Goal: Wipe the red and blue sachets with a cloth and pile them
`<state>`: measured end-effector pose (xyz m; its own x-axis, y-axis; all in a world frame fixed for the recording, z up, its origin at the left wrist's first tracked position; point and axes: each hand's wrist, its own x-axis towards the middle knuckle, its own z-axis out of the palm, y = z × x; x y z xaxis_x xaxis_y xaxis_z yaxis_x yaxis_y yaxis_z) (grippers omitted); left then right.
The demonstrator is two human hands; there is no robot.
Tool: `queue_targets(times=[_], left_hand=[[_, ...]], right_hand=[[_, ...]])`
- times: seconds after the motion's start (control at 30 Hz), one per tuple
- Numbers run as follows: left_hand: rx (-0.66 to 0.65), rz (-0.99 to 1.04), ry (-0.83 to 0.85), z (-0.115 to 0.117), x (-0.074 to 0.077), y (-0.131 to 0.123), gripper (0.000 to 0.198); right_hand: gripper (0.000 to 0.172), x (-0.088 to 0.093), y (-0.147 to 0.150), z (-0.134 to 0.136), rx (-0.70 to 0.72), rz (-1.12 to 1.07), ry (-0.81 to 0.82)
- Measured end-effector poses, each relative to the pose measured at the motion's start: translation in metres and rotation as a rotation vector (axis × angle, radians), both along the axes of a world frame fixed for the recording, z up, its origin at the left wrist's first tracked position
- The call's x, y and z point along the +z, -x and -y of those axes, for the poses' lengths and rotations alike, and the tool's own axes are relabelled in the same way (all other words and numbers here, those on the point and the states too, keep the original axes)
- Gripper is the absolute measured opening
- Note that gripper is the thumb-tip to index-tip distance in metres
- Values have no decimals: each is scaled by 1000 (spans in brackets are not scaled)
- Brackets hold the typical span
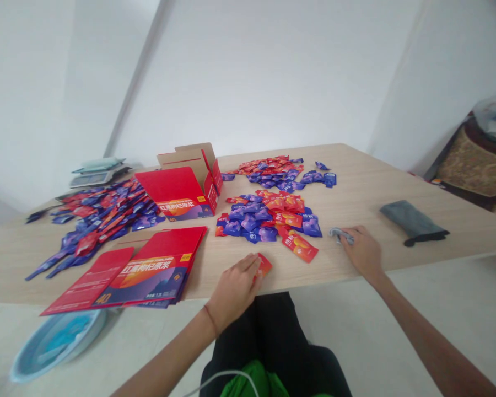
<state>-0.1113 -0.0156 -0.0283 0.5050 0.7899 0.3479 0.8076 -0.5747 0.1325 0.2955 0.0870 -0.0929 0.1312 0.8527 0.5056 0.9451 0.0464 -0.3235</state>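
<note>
Near the table's front edge, my left hand [237,281] is closed on a red sachet [263,267], whose corner sticks out past the fingers. My right hand [364,251] grips a small crumpled grey cloth [339,236] against the tabletop. Between and beyond the hands lies a pile of purple sachets [250,220] mixed with red ones. One red sachet [300,246] lies at its near side, between the two hands. To the left of my left hand is a stack of flat red cartons [149,270].
An open red box [177,193] stands behind the cartons. A large sachet heap [103,215] spreads left, with a scale [93,177] behind it. Another sachet pile [268,168] lies farther back. A folded grey cloth [413,220] rests right. A blue basin [58,342] sits below the table.
</note>
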Motion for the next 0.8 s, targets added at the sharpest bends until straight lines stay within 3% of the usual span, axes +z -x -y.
queue_targets(times=[0.1,0.17,0.33,0.47,0.5,0.57,0.67,0.8], left_hand=[[40,-145,-34,0,-15,-39,45],[71,-192,-40,-2,-27,-50,48],[29,-166,-52,-10,-32,-40,55],[8,-305,-35,-11,-37,-34,99],[-6,-346,-58,-9,-40,-32,101],[-70,-389,-147,-3,-46,-28,82],[-250,-340,-323,12,-43,-19,30],[-404,-273,-404,33,-6,-19,22]], right_hand=[[35,0,0,0,6,-6,0],[34,-1,0,-1,4,-16,7],[31,0,4,-3,-14,-17,43],[31,4,9,-1,-23,-27,52],[31,5,9,0,-19,-34,53],[30,7,10,1,-16,-48,57],[32,7,10,1,-6,-58,58],[33,5,9,-1,3,-77,56]])
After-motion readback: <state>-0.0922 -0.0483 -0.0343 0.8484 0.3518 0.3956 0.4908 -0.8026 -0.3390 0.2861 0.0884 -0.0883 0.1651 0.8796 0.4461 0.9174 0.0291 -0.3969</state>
